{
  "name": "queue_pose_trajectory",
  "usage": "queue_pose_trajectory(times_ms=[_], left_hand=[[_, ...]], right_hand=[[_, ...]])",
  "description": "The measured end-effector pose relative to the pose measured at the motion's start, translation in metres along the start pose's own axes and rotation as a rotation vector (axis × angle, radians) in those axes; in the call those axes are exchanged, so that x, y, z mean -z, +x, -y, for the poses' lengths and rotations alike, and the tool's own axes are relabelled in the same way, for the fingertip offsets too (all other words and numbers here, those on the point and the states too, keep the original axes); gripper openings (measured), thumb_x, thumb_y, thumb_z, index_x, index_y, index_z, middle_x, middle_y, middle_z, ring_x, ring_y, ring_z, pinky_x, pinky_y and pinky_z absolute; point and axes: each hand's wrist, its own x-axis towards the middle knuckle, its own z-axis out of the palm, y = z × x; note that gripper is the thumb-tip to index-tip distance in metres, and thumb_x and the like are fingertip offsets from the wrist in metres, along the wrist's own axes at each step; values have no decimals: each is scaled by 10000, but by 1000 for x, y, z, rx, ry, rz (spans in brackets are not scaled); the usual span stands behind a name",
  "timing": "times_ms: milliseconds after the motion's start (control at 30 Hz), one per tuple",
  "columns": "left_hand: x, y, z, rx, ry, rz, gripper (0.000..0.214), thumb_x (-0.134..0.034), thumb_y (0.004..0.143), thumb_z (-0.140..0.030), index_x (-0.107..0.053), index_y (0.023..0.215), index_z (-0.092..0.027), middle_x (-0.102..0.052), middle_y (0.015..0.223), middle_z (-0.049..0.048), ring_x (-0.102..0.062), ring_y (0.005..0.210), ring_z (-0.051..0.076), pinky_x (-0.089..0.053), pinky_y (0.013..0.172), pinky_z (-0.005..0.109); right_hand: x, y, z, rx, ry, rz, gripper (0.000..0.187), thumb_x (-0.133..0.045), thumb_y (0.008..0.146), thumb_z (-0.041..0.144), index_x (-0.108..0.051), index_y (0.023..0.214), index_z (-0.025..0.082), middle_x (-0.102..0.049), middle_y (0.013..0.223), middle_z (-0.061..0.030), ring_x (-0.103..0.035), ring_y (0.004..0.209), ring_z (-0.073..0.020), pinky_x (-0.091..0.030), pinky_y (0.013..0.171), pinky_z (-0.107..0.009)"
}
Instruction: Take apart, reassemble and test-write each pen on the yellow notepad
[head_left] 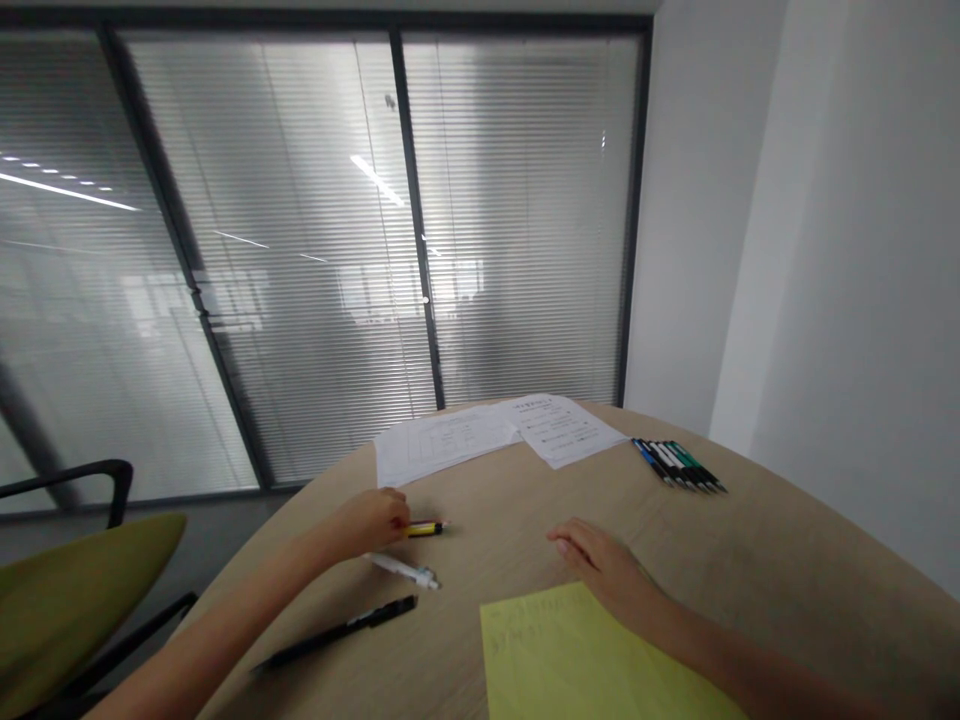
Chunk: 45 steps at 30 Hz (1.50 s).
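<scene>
My left hand [373, 520] is closed round the back end of a yellow pen [426, 528] that lies on the wooden table [750, 560]. Just below that hand lie a white pen [405, 571] and a black pen [341, 630]. My right hand [600, 565] rests flat with fingers stretched out, on the table at the top edge of a yellow sheet of paper [577, 660]. It holds nothing.
Two white printed sheets [442, 440] [562, 428] lie at the table's far edge. A row of several pens [679, 465] lies at the right. A green chair [67, 590] stands at the left. Glass partitions with blinds [337, 250] stand behind the table.
</scene>
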Motion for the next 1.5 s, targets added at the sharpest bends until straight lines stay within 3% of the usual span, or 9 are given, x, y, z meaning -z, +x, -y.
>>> queue_pose_trajectory(times_ms=[100,200,433,600,700,733,933,1333,1500], left_hand=[[10,1,-12,35,-180,-152,99,-492,667,-211,-577,673,-161,-608,739,43,-533,704,166,-382,657,265],[21,2,-33,23,-664,-239,112,-541,653,-263,-488,664,-164,-591,701,11,-535,680,140,-406,656,267],[38,11,-102,-49,-1495,-230,320,-576,678,-200,-429,962,-195,-593,776,-7,-561,660,115,-418,666,267],[38,32,-134,-13,-1889,-202,281,-480,589,-17,-451,829,-160,-536,665,-25,-490,530,59,-402,620,210],[36,45,-141,16,-2101,-138,119,-431,614,-88,-432,705,-163,-411,524,-55,-370,413,53,-375,527,206],[36,48,-141,18,-2143,-89,15,-425,657,-158,-426,670,-165,-368,497,-57,-345,398,59,-367,505,210],[33,54,-134,45,-2121,143,567,-283,695,-678,-286,432,-176,-162,393,-74,-177,346,56,-281,397,199],[34,57,-119,83,-2165,124,504,-188,759,-529,-242,393,-187,-136,367,-71,-159,327,65,-285,363,205],[34,57,-119,127,-2175,140,568,-241,707,-667,-220,397,-191,-134,362,-81,-157,313,56,-279,341,198]], right_hand=[[-1,0,-1,0,9,-2,284,-324,846,276,-580,891,162,-611,882,-81,-542,836,-171,-398,752,-294],[-2,0,-2,-12,10,-13,282,-326,845,270,-585,890,166,-616,879,-80,-543,834,-171,-395,752,-296],[-1,2,-1,-26,9,-11,284,-326,844,273,-587,885,170,-615,884,-72,-541,832,-167,-394,746,-289],[0,3,2,-12,8,-15,294,-312,852,273,-581,892,161,-609,882,-70,-535,834,-163,-387,745,-279],[-1,4,1,-5,-15,-12,292,-309,854,266,-578,879,156,-601,865,-70,-531,811,-162,-387,728,-278],[-2,5,0,-4,-20,-11,293,-306,855,265,-577,875,155,-598,855,-68,-531,803,-161,-386,721,-276],[-3,6,-2,23,-12,-9,277,-314,856,264,-571,863,163,-594,850,-53,-525,803,-147,-377,727,-257],[-3,4,-4,24,-17,-8,252,-331,854,251,-568,856,166,-599,833,-49,-529,792,-148,-375,717,-253],[-2,3,-3,27,-16,-3,249,-332,854,248,-567,866,166,-600,847,-50,-531,798,-150,-377,718,-256]])
